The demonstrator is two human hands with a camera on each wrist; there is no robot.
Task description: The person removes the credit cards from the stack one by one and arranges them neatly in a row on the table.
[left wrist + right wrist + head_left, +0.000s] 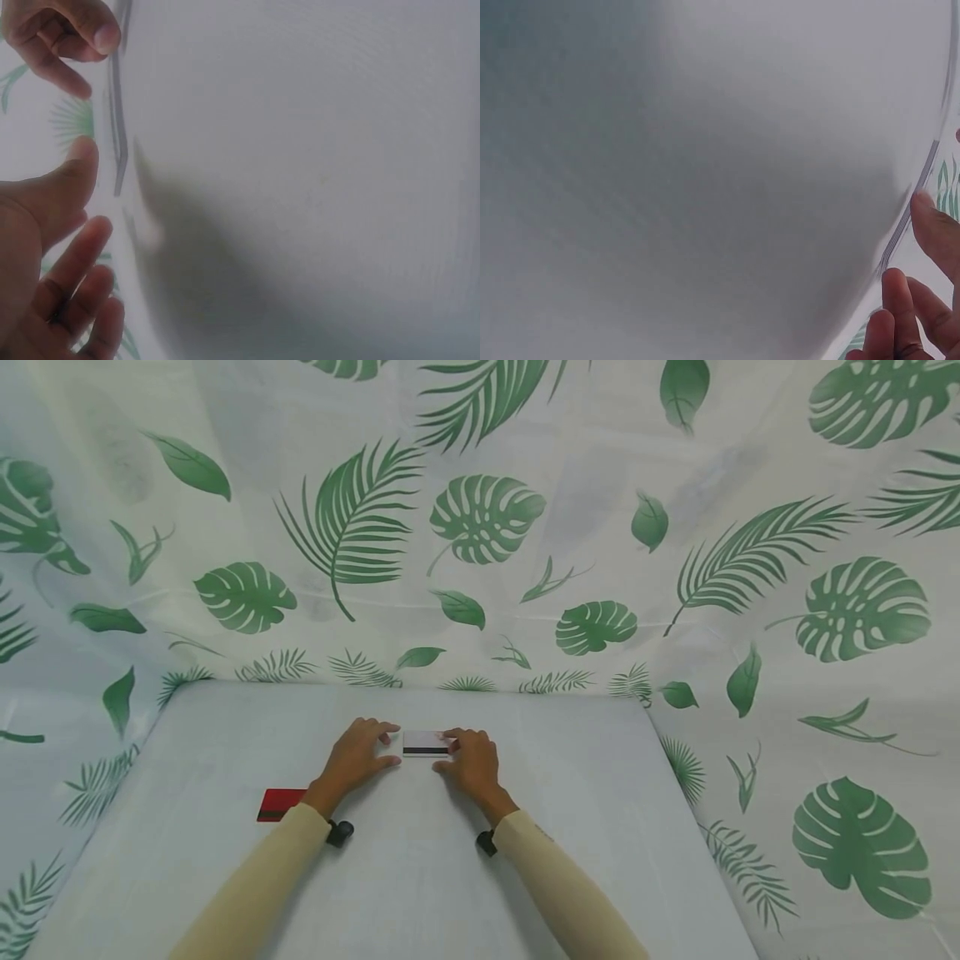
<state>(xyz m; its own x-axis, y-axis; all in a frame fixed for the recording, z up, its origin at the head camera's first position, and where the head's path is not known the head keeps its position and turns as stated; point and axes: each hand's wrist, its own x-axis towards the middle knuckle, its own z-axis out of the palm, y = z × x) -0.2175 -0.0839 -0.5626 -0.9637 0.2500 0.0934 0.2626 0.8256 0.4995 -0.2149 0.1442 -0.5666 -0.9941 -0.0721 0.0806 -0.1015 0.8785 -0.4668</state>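
A white card (425, 742) with a black stripe lies on the white table in the head view, between the two hands. My left hand (358, 752) is at its left end, thumb and fingers spread apart. In the left wrist view the left hand (64, 247) shows a gap between thumb and fingers, with nothing held. At the right end my right hand (476, 764) has its thumb and bent fingers around the white card. From the right wrist view, the right hand (922, 277) has its fingertips along the card's striped edge (909, 214).
A red card (281, 802) with a dark stripe lies on the white table (420, 877), partly covered by the left forearm. Leaf-patterned sheets (510, 585) hang behind the table and at its sides. A dark band with a small device (340, 834) is on the left wrist.
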